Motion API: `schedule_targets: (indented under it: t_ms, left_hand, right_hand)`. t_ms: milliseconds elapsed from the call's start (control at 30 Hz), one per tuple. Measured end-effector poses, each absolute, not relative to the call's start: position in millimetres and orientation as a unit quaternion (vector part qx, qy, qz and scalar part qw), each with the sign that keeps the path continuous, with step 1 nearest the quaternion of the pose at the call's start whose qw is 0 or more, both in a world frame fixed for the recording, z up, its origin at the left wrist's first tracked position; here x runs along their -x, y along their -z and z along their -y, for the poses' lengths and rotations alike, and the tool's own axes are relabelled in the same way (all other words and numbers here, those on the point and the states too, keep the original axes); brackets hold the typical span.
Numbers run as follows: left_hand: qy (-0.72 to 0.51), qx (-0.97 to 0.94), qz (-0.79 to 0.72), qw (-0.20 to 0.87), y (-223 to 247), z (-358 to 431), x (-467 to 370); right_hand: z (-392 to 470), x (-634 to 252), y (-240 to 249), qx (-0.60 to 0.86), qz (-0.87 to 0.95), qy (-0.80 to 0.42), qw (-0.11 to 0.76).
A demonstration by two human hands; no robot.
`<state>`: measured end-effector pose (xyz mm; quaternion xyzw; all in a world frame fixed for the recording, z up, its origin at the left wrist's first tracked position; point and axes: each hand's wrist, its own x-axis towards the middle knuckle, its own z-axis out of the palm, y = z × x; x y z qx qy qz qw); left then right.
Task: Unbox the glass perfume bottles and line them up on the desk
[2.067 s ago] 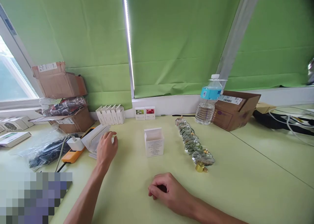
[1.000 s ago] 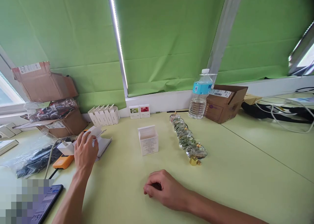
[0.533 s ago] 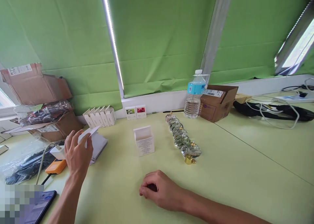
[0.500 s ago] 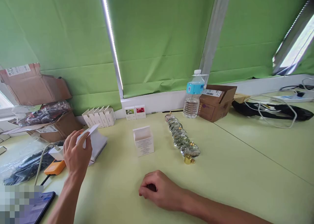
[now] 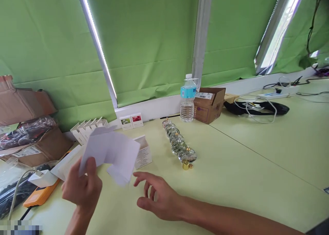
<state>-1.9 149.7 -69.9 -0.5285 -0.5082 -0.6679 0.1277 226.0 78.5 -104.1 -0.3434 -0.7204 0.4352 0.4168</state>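
My left hand [image 5: 83, 185] pinches a white folded card sheet [image 5: 113, 149] by its near left edge and holds it up over the table. Its loose flaps hang to the right and blur slightly. My right hand [image 5: 158, 195] is open, thumb and fingers apart, just right of the sheet's lower corner, apparently not touching it. Behind the sheet stands a white box [image 5: 144, 154] with small printed text and its top flap raised, partly covered. A row of clear glass bottles [image 5: 178, 140] with gold tops lies beyond my right hand, and a small gold cap [image 5: 185, 165] sits at its near end.
Several narrow white boxes [image 5: 79, 133] and two small picture boxes [image 5: 136, 120] stand along the wall. A water bottle [image 5: 187, 108] and a brown carton [image 5: 209, 108] are at the back. At left are an orange device [image 5: 41, 195], a white charger [image 5: 43, 178] and stacked cartons [image 5: 28, 104].
My left hand has lifted the sheet off the white stack at left and swung it rightward, in front of the printed box. My right hand has uncurled. The view has turned right.
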Motion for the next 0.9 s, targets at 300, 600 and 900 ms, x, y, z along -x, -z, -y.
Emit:
schedule_targets:
  t_ms: [300, 600, 900]
  left_hand:
    - [0.584, 0.764, 0.275, 0.019, 79, -124, -58]
    - [0.502, 0.813, 0.274, -0.103, 84, -112, -72]
    - [0.601, 0.606, 0.399, -0.335, 79, -118, -81]
  right_hand:
    - [-87, -234, 93, 0.322, 0.643, -0.441, 0.537]
    - [-87, -241, 84, 0.306, 0.601, -0.49, 0.552]
    - [-95, -247, 83, 0.336, 0.586, -0.479, 0.56]
